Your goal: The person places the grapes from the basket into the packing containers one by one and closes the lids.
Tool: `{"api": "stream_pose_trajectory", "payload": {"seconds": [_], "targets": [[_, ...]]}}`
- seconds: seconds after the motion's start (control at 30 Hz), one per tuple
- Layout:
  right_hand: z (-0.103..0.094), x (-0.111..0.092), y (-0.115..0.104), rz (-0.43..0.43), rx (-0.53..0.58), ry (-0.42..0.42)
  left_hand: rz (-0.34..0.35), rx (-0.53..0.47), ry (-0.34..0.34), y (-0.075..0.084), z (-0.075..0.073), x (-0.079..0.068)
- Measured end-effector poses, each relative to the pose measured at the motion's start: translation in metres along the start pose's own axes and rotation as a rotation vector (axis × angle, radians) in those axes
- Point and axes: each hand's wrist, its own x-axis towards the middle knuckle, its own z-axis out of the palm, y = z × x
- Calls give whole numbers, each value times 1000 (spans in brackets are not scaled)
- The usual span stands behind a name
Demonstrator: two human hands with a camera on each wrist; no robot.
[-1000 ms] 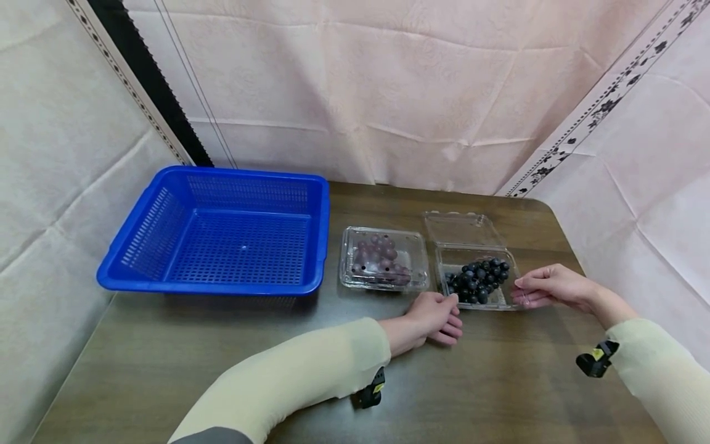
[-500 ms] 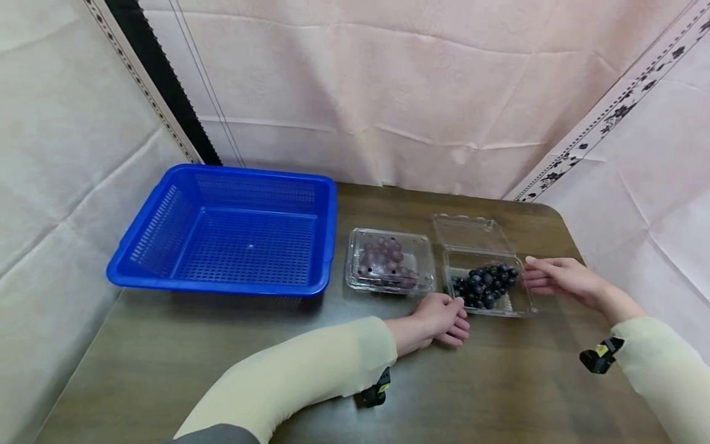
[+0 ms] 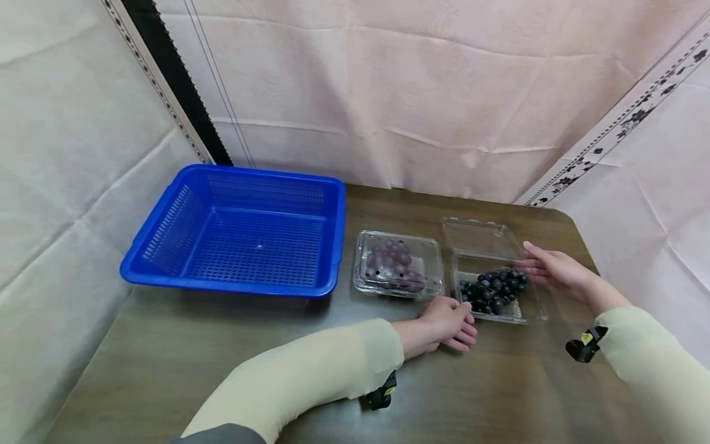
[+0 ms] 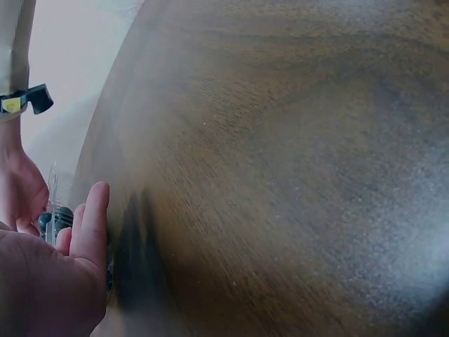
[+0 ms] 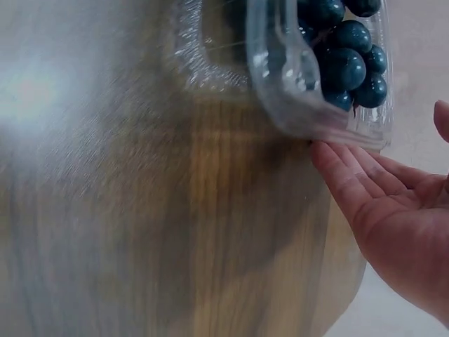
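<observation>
A clear plastic clamshell box (image 3: pixel 463 256) stands at the table's right with its lid (image 3: pixel 479 238) folded back. Inside lies a bunch of dark grapes (image 3: pixel 493 291). At the box's near left corner my left hand (image 3: pixel 448 322) pinches the rim between thumb and forefinger, other fingers extended; the left wrist view hides most of this contact. My right hand (image 3: pixel 560 275) is at the box's right side, its fingers (image 5: pixel 351 175) straight and touching the lower wall, thumb held apart. Left of that box sits a closed clamshell box (image 3: pixel 424 250) with reddish grapes (image 3: pixel 391 258) inside.
A large blue plastic basket (image 3: pixel 335 246) stands at the table's left. Brown wooden table (image 3: pixel 310 370) spreads in front of the boxes. Pale cloth (image 3: pixel 432 92) hangs behind and at both sides.
My right hand has gone from pinching near the box's front right corner to straight fingers farther back along its right side. My left hand stays at its corner. The head view shifts slightly.
</observation>
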Motion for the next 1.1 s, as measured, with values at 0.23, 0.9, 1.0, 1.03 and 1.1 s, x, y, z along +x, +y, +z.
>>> {"api": "stream_pose_trajectory", "payload": {"seconds": [0.23,0.9,1.0,1.03,1.1], "targets": [[-3,4,2,-48,232,-20,-3,-1,-9,-2,5,-2],[-24,-2,19,-261,848,-302,1,11,-48,-3,2,-4],[-28,0,19,-293,894,-339,3,9,-60,-2,0,-4],[-30,1,20,-306,909,-354,3,9,-64,-2,0,-4],[-31,1,17,-333,927,-367,1,11,-69,-2,-1,-4]]}}
